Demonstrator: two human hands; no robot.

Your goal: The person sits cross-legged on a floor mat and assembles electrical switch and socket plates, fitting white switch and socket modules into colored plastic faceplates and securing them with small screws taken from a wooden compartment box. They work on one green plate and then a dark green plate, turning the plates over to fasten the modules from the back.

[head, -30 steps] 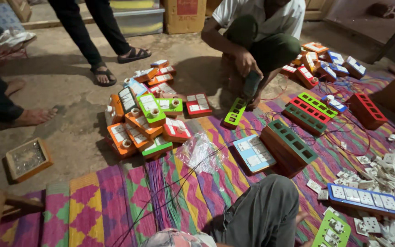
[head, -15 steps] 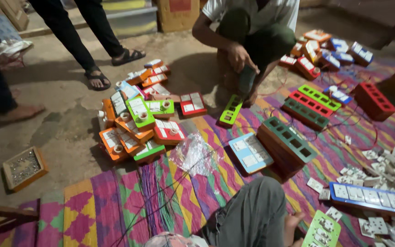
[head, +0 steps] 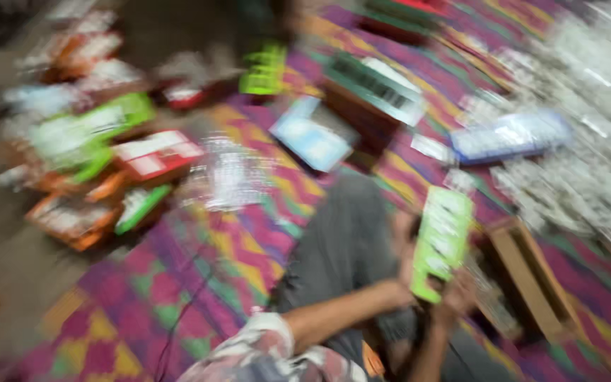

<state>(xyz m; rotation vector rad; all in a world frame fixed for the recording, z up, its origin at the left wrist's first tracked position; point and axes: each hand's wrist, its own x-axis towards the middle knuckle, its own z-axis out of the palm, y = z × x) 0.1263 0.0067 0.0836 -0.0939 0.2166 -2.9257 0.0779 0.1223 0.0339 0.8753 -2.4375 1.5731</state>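
I hold the green switch board (head: 441, 240) at lower right between both hands, left hand (head: 406, 262) and right hand (head: 455, 297) closed on its edges; next I'd steady it over my lap.

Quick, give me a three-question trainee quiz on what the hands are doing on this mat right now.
1. True or false: both hands are on the green board.
2. What lies just right of that board? A) wooden box B) metal bucket C) glass jar
3. What covers the floor under the boards?

Key:
1. True: left hand grips its left edge, right hand its bottom end.
2. A
3. A striped, multicoloured mat. Motion blur hides finer detail.
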